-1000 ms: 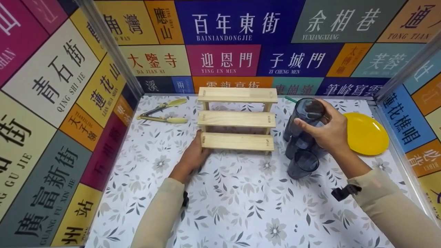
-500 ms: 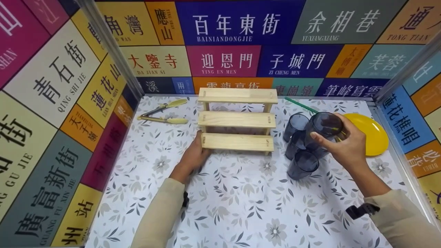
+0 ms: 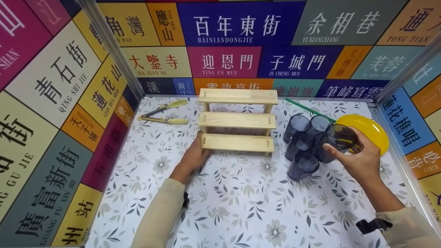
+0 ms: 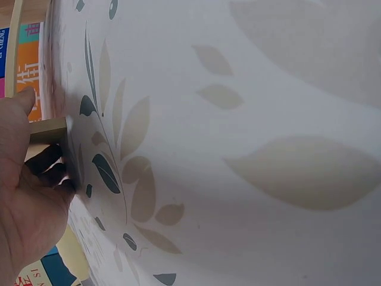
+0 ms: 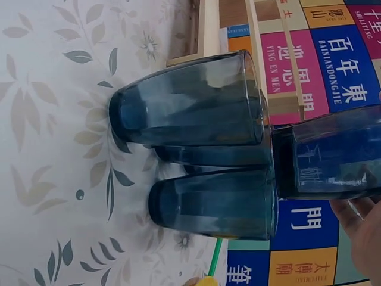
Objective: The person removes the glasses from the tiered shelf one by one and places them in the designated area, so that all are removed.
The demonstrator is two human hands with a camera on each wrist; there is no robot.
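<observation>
My right hand (image 3: pixel 366 159) grips a dark blue glass tumbler (image 3: pixel 339 139) round its side. In the right wrist view the held tumbler (image 5: pixel 333 158) is raised above the rims of other tumblers. Several matching tumblers (image 3: pixel 303 166) stand upright in a tight cluster to its left. My left hand (image 3: pixel 194 155) holds the left end of the lowest step of a three-tier wooden rack (image 3: pixel 237 142). The left wrist view shows the left hand (image 4: pixel 33 196) with its fingers curled in at the wooden end; part of the grip is hidden.
A yellow plate (image 3: pixel 370 132) lies behind the right hand. A green straw-like stick (image 3: pixel 306 108) runs toward it behind the tumblers. Yellow-tipped tongs (image 3: pixel 163 115) lie spread at the back left. Printed panels (image 3: pixel 227 62) wall the flower-patterned table (image 3: pixel 234 206).
My right hand has carried the tumbler right and nearer, from over the back of the cluster to its right side. The left hand and the rack have stayed put.
</observation>
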